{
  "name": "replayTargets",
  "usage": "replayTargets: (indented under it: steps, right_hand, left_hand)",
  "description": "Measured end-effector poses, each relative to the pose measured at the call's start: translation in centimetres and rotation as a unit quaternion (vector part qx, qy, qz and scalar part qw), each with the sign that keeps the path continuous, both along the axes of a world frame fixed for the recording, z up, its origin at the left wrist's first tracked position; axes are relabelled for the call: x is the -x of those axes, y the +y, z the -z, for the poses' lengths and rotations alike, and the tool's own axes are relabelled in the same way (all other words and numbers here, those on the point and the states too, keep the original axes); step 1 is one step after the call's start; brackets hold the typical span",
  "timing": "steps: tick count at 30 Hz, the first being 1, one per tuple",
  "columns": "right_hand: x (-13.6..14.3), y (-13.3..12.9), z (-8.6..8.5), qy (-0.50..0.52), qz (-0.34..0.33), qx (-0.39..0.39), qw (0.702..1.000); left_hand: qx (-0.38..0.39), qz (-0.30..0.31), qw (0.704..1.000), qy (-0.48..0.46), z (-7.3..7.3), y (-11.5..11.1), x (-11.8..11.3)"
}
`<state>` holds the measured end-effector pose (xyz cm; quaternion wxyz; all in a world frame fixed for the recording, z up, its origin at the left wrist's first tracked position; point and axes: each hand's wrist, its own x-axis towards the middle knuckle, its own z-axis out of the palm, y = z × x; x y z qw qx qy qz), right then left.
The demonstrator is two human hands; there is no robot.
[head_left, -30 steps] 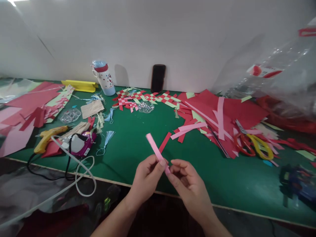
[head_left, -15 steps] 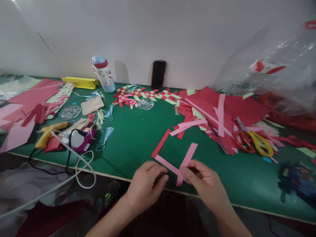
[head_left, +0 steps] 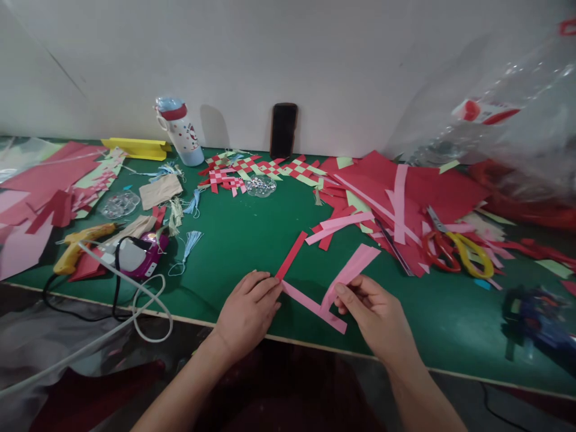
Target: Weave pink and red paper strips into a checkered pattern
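Note:
My left hand (head_left: 249,306) lies on the green table with its fingers out, fingertips touching the corner where a red paper strip (head_left: 293,255) meets a pink paper strip (head_left: 308,301). The red strip slants away from me; that pink one runs toward the front right. Between thumb and fingers, my right hand (head_left: 375,309) pinches another pink strip (head_left: 357,264), bent and raised at an angle. The lower end of this strip touches the flat pink one near its right end. Whether the raised piece is one layer or two, I cannot tell.
Scissors (head_left: 468,252) and a pile of red paper (head_left: 418,192) lie to the right. On the left are a yellow glue gun (head_left: 74,249) with cords and a blue tassel (head_left: 191,243). A bottle (head_left: 182,135) and a phone (head_left: 283,130) stand at the wall.
My left hand has come down onto the corner of the strips. My right hand has lifted the pink strip away from the front edge, uncovering the flat strip's right end.

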<state>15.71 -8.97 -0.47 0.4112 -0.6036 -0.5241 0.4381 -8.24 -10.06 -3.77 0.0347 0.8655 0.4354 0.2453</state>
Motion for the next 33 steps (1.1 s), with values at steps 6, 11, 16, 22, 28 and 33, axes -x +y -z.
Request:
replayTargets:
  steps: [6,11,16,22,28,33]
  right_hand:
    - [-1.8,0.0,0.7,-0.037,0.02,-0.024,0.999]
    - [-2.0,-0.5,1.4,-0.067,0.017,-0.036,0.997]
    - [-1.4,-0.8,1.6,-0.116,-0.003,-0.054,0.992]
    - [-1.6,-0.5,1.5,-0.091,-0.007,-0.04,0.995]
    - [-4.1,3.2,0.4,-0.149,-0.04,-0.035,0.987]
    - [-8.1,8.9,0.4,-0.357,0.032,-0.08,0.93]
  left_hand:
    - [0.009,0.004,1.0,-0.002,-0.5,0.1,0.0]
    - [0.037,0.01,0.999,0.017,-1.8,0.9,-0.4]
    - [0.072,0.006,0.997,0.026,-2.2,1.6,-0.7]
    - [0.069,0.024,0.997,-0.008,-1.6,1.6,-0.1]
    - [0.053,0.049,0.997,-0.029,-0.8,1.6,0.6]
    - [0.035,0.054,0.997,-0.043,-0.2,1.4,0.6]
